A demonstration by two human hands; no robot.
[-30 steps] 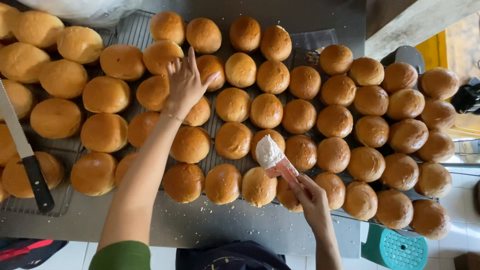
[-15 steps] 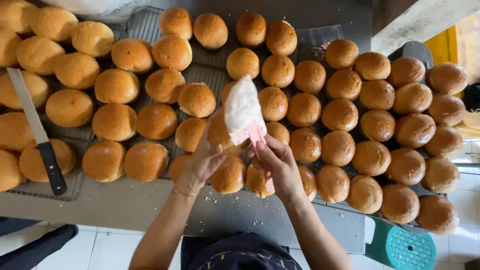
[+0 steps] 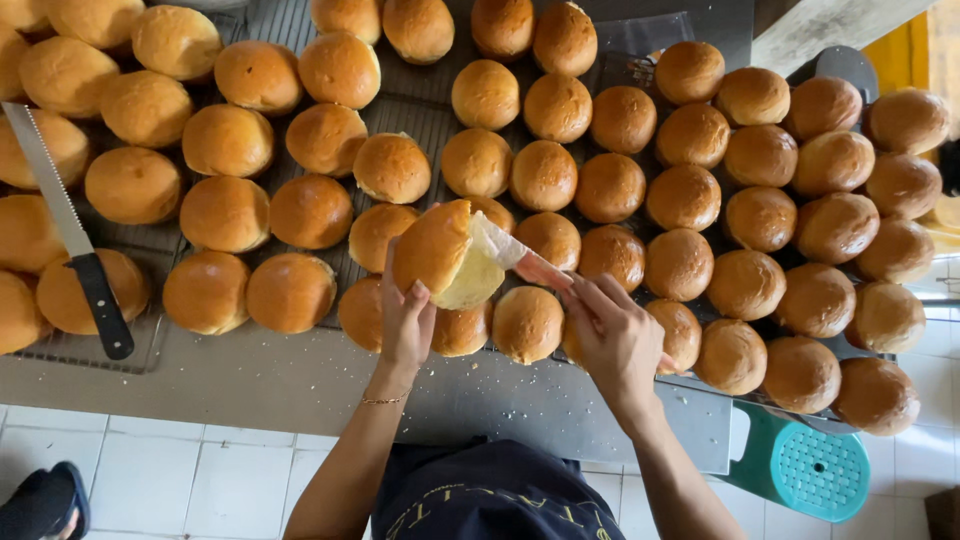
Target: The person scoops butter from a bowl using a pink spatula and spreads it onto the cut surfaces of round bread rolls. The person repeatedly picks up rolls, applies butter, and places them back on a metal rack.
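My left hand (image 3: 408, 322) holds a split golden bun (image 3: 437, 250) tilted up above the table, its pale cut side facing right. My right hand (image 3: 612, 335) grips a pink-handled spreader (image 3: 520, 255) whose white, cream-coated blade is pushed into the bun's cut. Several whole brown buns (image 3: 610, 187) lie in rows all around both hands.
The buns sit on wire cooling racks (image 3: 410, 105) over a grey table (image 3: 250, 385). A long serrated knife with a black handle (image 3: 70, 230) lies across buns at the left. A green plastic stool (image 3: 800, 470) stands below right on the white tiled floor. A dark shoe (image 3: 45, 500) shows bottom left.
My left hand came back from the far buns with one bun and lifted it. My right hand brought the cream-loaded spreader up and pushed it into the bun's cut.
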